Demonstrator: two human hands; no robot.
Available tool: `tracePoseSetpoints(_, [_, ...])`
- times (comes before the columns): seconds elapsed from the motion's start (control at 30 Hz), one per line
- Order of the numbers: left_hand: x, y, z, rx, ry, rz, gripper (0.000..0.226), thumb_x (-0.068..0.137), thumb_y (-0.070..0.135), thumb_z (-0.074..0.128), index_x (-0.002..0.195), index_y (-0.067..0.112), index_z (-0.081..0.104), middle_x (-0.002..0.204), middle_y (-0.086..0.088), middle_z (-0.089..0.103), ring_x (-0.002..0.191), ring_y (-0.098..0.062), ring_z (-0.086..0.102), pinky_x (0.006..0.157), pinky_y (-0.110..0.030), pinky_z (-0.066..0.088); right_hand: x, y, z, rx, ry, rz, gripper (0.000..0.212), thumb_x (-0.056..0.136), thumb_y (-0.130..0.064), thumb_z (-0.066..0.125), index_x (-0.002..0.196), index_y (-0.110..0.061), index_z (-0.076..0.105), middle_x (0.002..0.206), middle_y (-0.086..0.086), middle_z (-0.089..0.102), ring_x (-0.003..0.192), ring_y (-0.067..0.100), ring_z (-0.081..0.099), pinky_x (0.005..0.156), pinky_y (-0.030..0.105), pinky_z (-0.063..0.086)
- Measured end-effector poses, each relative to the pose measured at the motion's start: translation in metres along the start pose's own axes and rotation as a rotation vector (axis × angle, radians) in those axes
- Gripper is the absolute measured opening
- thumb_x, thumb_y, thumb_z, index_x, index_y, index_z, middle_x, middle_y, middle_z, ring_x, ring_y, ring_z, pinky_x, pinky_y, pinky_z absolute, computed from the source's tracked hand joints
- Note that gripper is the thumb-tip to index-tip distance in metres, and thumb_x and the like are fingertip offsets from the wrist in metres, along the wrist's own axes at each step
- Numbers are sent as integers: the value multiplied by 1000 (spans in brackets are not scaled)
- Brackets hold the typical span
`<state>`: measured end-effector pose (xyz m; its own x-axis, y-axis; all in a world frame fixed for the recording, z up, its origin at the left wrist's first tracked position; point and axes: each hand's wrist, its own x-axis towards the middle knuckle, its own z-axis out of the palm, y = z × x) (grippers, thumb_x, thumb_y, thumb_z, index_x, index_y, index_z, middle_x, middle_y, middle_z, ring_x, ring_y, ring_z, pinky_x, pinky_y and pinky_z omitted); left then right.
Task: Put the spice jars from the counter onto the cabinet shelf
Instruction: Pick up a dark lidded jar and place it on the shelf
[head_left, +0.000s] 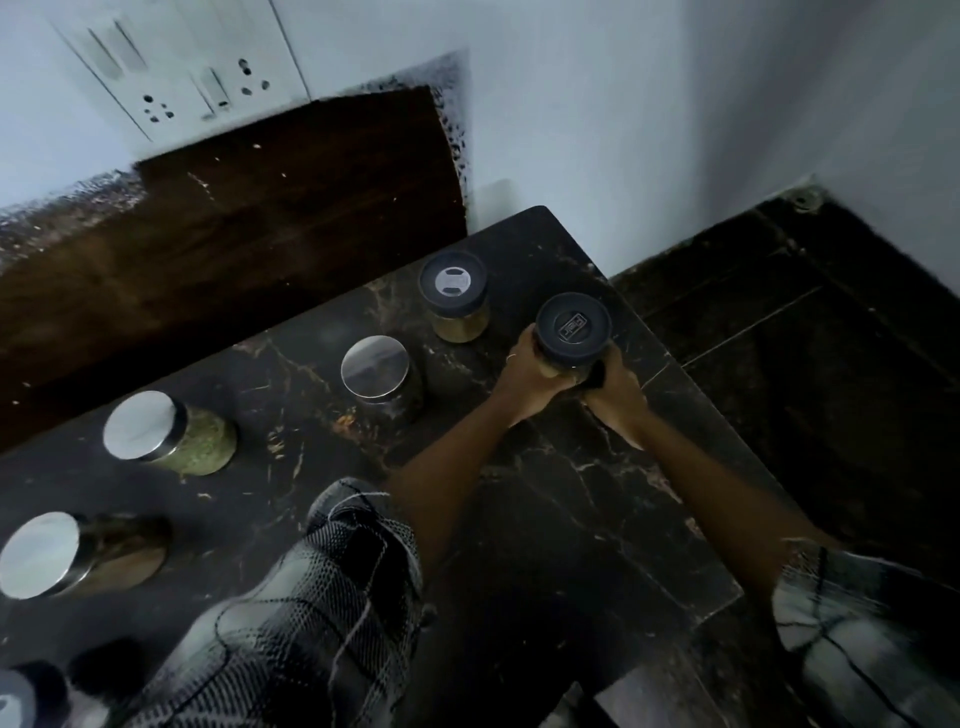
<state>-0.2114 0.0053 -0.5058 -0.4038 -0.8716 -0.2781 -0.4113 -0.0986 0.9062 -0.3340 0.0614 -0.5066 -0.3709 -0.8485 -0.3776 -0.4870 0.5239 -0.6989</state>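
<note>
Black marble counter (545, 499) lies under your arms, veined in brown and white. Near its far right corner your two hands meet around one jar (573, 332) with a black lid. Your left hand (527, 382) curls round its left side, a thin ring showing on one finger. Your right hand (615, 389) wraps the right side, fingers bent round the glass below the lid. Whether the jar's base touches the counter you cannot tell; your hands hide it.

Just behind and to the left stands a second black-lidded jar (456, 299), holding a yellow-green powder, apart from your hands. Three steel-lidded jars sit in a line running toward the left edge: one (378, 375) near the middle, one (169, 434) with green contents farther left, and one (78, 553) at the frame's left edge. All four stand upright on the counter.

Your checked sleeves (332, 597) fill the lower part of the view. Behind the counter runs a dark wood panel (249, 223), and above it a white socket plate (171, 67) sits on the wall.
</note>
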Motion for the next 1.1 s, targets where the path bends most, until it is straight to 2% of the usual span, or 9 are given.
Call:
tracePoseSetpoints(0.17, [3, -1, -4, -21, 51, -25, 84, 74, 20, 80, 141, 8, 31, 138, -11, 50, 124, -26, 50, 101, -38, 44, 0, -5, -6, 73, 15, -90, 69, 85, -10, 60, 145, -18, 29, 136, 17, 51, 127, 34, 45, 105, 38, 36])
tracePoseSetpoints(0.3, [-4, 9, -18, -40, 131, 50, 77, 78, 21, 76, 140, 5, 32, 138, -12, 49, 125, -26, 50, 103, -42, 44, -4, -24, -15, 164, 11, -200, 77, 80, -22, 72, 145, -14, 32, 143, 13, 46, 132, 27, 41, 110, 44, 35])
tracePoseSetpoints(0.4, [-15, 28, -37, -74, 198, 133, 69, 82, 19, 72, 138, 5, 33, 139, -12, 48, 127, -25, 48, 105, -38, 42, -8, -49, -22, 157, 65, -290, 75, 76, -31, 74, 141, -17, 40, 138, 13, 50, 129, 28, 45, 107, 46, 40])
tracePoseSetpoints(0.47, [-25, 46, -56, -79, 260, 174, 65, 84, 22, 70, 136, 6, 34, 137, -11, 50, 125, -25, 50, 105, -37, 43, -13, -73, -25, 158, 110, -362, 71, 75, -39, 74, 136, -19, 46, 134, 12, 53, 125, 27, 47, 105, 42, 42])
tracePoseSetpoints(0.63, [-66, 89, -110, -195, 347, 228, 61, 87, 27, 66, 136, 14, 31, 130, -3, 52, 115, -19, 56, 94, -32, 53, -34, -143, -21, 262, 130, -534, 56, 74, -39, 74, 123, -30, 49, 122, -6, 58, 108, 3, 53, 89, 13, 43])
tracePoseSetpoints(0.73, [-95, 121, -148, -245, 464, 298, 58, 85, 33, 67, 131, 20, 36, 129, -4, 55, 112, -15, 59, 95, -35, 53, -63, -195, -16, 364, 128, -613, 52, 71, -41, 76, 109, -43, 40, 106, -26, 52, 84, -14, 55, 57, -4, 40])
tracePoseSetpoints(0.8, [-116, 143, -175, -244, 563, 372, 50, 84, 33, 68, 125, 24, 40, 126, -5, 59, 109, -13, 61, 94, -34, 53, -86, -230, -11, 461, 140, -704, 50, 72, -33, 77, 108, -40, 43, 101, -31, 53, 87, -22, 54, 60, -5, 40])
tracePoseSetpoints(0.93, [-163, 184, -222, -224, 704, 497, 44, 84, 43, 65, 120, 28, 45, 118, 0, 62, 106, -12, 63, 95, -35, 52, -137, -295, -4, 631, 136, -867, 51, 75, -23, 74, 118, -24, 46, 106, -18, 57, 94, -18, 55, 75, 0, 44])
tracePoseSetpoints(1.1, [-227, 232, -274, -280, 846, 594, 68, 65, 68, 53, 119, 27, 48, 115, 2, 63, 103, -13, 65, 90, -38, 56, -198, -365, -4, 669, 64, -1073, 59, 77, -22, 74, 127, -24, 43, 124, -7, 53, 113, 4, 53, 80, 0, 43])
